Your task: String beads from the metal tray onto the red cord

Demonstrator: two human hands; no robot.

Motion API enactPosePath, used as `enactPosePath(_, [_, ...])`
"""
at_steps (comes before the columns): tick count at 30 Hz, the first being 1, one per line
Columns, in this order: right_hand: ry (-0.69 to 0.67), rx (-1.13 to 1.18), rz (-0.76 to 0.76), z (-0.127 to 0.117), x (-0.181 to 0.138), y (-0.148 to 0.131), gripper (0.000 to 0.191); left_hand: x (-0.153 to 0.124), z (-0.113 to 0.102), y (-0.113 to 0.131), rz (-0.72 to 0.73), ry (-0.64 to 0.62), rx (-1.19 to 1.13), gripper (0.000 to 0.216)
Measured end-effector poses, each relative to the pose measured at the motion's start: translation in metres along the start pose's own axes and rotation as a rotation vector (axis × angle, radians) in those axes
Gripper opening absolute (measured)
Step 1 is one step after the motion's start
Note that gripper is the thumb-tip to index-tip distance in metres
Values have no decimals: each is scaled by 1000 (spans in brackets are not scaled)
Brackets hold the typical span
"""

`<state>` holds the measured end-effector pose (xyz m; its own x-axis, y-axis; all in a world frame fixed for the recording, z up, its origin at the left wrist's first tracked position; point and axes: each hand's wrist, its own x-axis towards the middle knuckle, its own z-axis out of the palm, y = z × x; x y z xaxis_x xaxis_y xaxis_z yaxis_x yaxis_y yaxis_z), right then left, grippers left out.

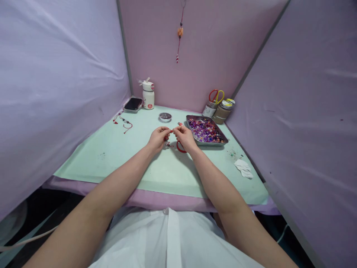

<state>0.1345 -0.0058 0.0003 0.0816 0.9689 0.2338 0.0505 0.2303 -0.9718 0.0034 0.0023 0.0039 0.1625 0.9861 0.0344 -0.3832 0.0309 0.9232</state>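
Note:
My left hand point(158, 139) and my right hand point(185, 137) meet over the middle of the table, fingertips pinched on a red beaded cord point(167, 144). Its dark and red beads hang below my left fingers. Small red bits show between the two sets of fingertips; their exact shape is too small to tell. Under my right hand lies a red-handled pair of scissors point(180, 147), partly hidden by the hand. Just right of that hand sits a metal tray point(209, 144) full of purple, red and clear beads.
A round container point(165, 117) stands behind my hands. At the back left are a phone point(133, 104), a white bottle point(148, 97) and a beaded cord point(125, 122). Two jars, one holding scissors point(216, 96), stand back right; crumpled tissue point(243, 168) lies right. A beaded pendant point(180, 32) hangs behind.

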Motion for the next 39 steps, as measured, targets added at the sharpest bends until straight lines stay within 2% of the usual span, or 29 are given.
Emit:
enactPosePath(9, [23,-43,-22,-1,2,3,21,3,-1,-1,-51,-27,-47,22])
enactPosePath(14, [11,-79,-33,-1,3,5,21,-1,1,1,-38,-5,20,32])
enactPosePath(22, [3,-146,-80,-2,2,1,20,4,-4,-3,7,23,54,30])
enactPosePath(30, [16,-323,-206,-3,1,1,19,5,-5,-6,129,97,199,34])
enactPosePath(33, [11,-391,-280,-8,0,-5,17,5,-6,-7,116,111,229,35])
enactPosePath(36, [-23,-419,-397,-16,2,-9,15,4,-5,-8,69,47,232,38])
enactPosePath(39, [-122,-485,-491,-24,5,-10,18,0,-3,-7,12,-60,218,39])
